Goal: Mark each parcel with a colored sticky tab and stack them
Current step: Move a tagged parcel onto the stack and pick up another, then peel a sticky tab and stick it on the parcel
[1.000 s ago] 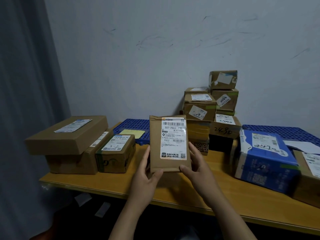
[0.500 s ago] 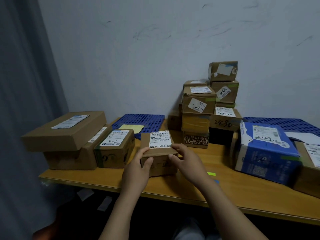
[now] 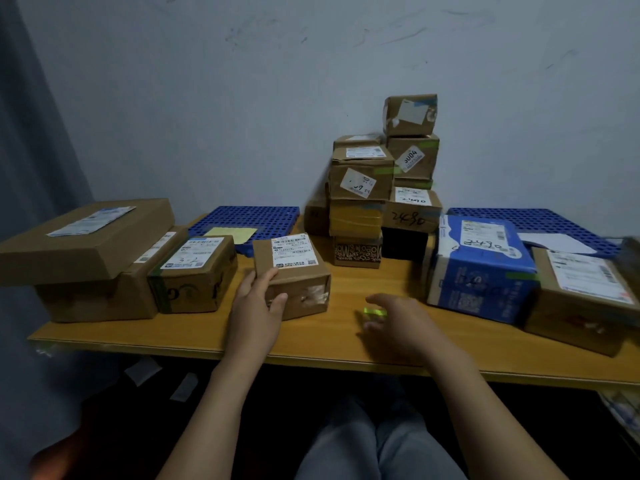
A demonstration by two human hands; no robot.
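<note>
A small brown parcel (image 3: 294, 275) with a white shipping label on top lies flat on the wooden table (image 3: 311, 344) near its front edge. My left hand (image 3: 258, 308) holds its near left corner, thumb on the front face. My right hand (image 3: 398, 323) is off the parcel, blurred, fingers spread over the table just beside a bright green sticky tab (image 3: 374, 311). A stack of taped parcels (image 3: 381, 188) stands at the back against the wall.
Two brown boxes (image 3: 86, 244) and a labelled box (image 3: 194, 271) crowd the left. A blue parcel (image 3: 481, 268) and a brown box (image 3: 581, 299) sit at right. Blue perforated mats (image 3: 249, 220) lie at the back, one under a yellow note (image 3: 230, 233).
The parcel went from upright in both hands to lying flat on the table. My right hand has let go and moved right toward the green tab; my left hand stays on it.
</note>
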